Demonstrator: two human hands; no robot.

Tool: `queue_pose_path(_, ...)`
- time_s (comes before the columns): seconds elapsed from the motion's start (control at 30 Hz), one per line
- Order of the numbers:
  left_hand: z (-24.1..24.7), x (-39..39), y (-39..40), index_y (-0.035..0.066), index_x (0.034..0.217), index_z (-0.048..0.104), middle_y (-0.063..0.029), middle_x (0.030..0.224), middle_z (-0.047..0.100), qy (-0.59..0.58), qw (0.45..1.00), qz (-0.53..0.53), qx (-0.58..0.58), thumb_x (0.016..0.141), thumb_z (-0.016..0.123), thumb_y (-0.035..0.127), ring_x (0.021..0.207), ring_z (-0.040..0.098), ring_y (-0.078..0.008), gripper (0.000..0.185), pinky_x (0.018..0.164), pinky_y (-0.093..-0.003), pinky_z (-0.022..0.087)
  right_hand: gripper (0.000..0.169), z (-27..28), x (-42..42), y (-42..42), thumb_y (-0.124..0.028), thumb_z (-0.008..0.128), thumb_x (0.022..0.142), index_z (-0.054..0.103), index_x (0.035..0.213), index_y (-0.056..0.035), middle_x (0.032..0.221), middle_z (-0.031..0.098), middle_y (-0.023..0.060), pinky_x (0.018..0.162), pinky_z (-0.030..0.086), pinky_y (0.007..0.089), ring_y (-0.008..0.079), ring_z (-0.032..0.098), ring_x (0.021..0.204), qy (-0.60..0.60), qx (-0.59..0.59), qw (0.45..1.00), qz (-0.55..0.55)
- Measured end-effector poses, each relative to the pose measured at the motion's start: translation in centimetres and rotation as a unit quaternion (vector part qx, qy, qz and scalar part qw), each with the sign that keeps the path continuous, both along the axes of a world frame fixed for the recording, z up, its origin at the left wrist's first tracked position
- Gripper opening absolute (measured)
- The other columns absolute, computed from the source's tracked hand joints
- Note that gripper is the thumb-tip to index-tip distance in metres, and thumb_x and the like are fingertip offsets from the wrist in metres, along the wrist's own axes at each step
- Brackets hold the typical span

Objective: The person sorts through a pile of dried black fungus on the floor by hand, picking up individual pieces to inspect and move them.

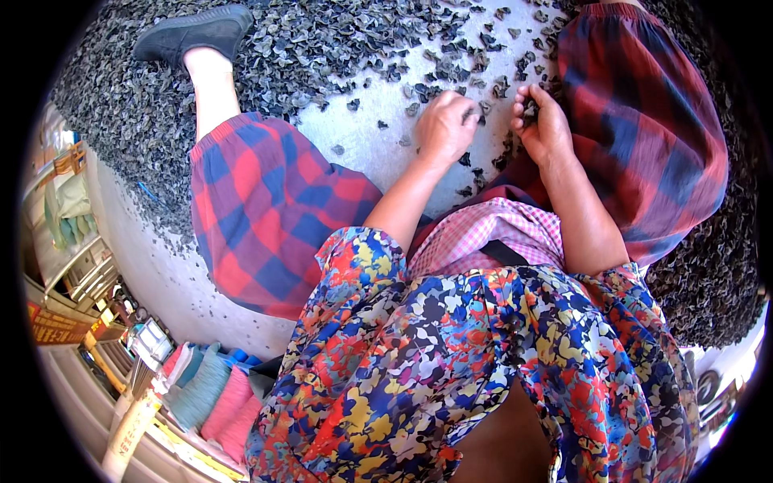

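Note:
Dark, curled pieces that look like dried wood ear fungus (338, 36) lie in a thick layer over a pale, smooth surface (344, 124). Between my legs the pieces are scattered more thinly. Above the pale surface is my left hand (448, 130), slightly blurred, its fingers curled near a small dark piece at the fingertips; whether it grips the piece I cannot tell. My right hand (543, 124), palm partly turned up, is curled around a few dark pieces. The two hands are apart, with loose pieces between and beyond them.
My legs in checked trousers (266, 205) spread to both sides, a dark shoe (196, 33) resting on the fungus at upper left. More fungus (703, 290) lies beyond the other leg. Pink and teal stuffed sacks (205, 386) stand at lower left near a yellowish post (130, 431).

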State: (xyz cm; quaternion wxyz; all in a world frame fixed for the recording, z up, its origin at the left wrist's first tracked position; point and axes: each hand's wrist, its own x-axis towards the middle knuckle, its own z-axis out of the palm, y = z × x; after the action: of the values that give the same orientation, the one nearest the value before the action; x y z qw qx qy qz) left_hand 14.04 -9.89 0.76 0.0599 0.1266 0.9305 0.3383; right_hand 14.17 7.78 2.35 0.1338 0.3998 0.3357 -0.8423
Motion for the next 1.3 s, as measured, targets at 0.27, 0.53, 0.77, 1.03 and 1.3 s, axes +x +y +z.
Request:
queue_pose_path(0.27, 4.2, 0.9, -1.0, 0.003, 0.101, 0.063, -0.0074, 0.092, 0.063, -0.144, 0.960, 0.101, 0.216, 0.079, 0.071, 0.020, 0.073, 0.059, -0.0149, 0.028, 0.065, -0.0278, 0.049, 0.033, 2.3, 1.2, -3.5, -0.035, 0.044, 0.097, 0.057, 0.087, -0.0066, 0.075, 0.056, 0.0040, 0.056, 0.045, 0.0297, 0.0151, 0.055, 0.067, -0.088, -0.089, 0.984, 0.124)
queue_pose_path(0.53, 2.0, 2.6, -1.9, 0.010, 0.113, 0.060, -0.0056, 0.104, 0.058, -0.142, 0.986, 0.091, -0.017, 0.081, 0.067, 0.017, 0.078, 0.060, -0.0169, 0.034, 0.069, -0.0318, 0.052, 0.021, 0.5, 1.1, -1.2, -0.021, 0.047, 0.094, 0.055, 0.093, -0.0012, 0.078, 0.055, 0.0053, 0.048, 0.042, 0.0223, 0.0129, 0.053, 0.064, -0.009, -0.214, 0.977, -0.026)
queue_pose_path(0.77, 0.6, -1.5, -2.9, 0.010, 0.095, 0.066, -0.0063, 0.092, 0.059, 0.082, 0.985, 0.119, -0.094, 0.074, 0.069, 0.010, 0.084, 0.061, -0.0242, 0.022, 0.075, -0.0363, 0.048, 0.020, 1.3, 0.7, -1.1, -0.021, 0.047, 0.095, 0.054, 0.093, -0.0025, 0.077, 0.054, 0.0050, 0.047, 0.039, 0.0227, 0.0125, 0.052, 0.063, -0.007, -0.191, 0.981, -0.030)
queue_pose_path(1.03, 4.2, -1.6, -1.4, 0.011, 0.093, 0.069, -0.0033, 0.091, 0.060, -0.123, 0.988, 0.024, 0.086, 0.073, 0.074, 0.025, 0.072, 0.058, -0.0141, 0.025, 0.067, -0.0298, 0.048, 0.039, 1.5, 0.6, -3.8, -0.041, 0.040, 0.097, 0.057, 0.097, -0.0056, 0.081, 0.057, 0.0043, 0.050, 0.042, 0.0261, 0.0150, 0.054, 0.061, -0.084, -0.072, 0.983, 0.145)
queue_pose_path(1.3, 0.5, -2.2, -4.4, 0.006, 0.108, 0.064, -0.0146, 0.107, 0.062, 0.061, 0.983, 0.139, -0.104, 0.082, 0.066, 0.021, 0.103, 0.057, -0.0273, 0.030, 0.089, -0.0383, 0.045, 0.033, 0.3, 0.4, -2.9, -0.033, 0.048, 0.095, 0.054, 0.100, -0.0001, 0.086, 0.058, 0.0084, 0.044, 0.037, 0.0222, 0.0129, 0.052, 0.063, 0.022, -0.270, 0.962, 0.044)
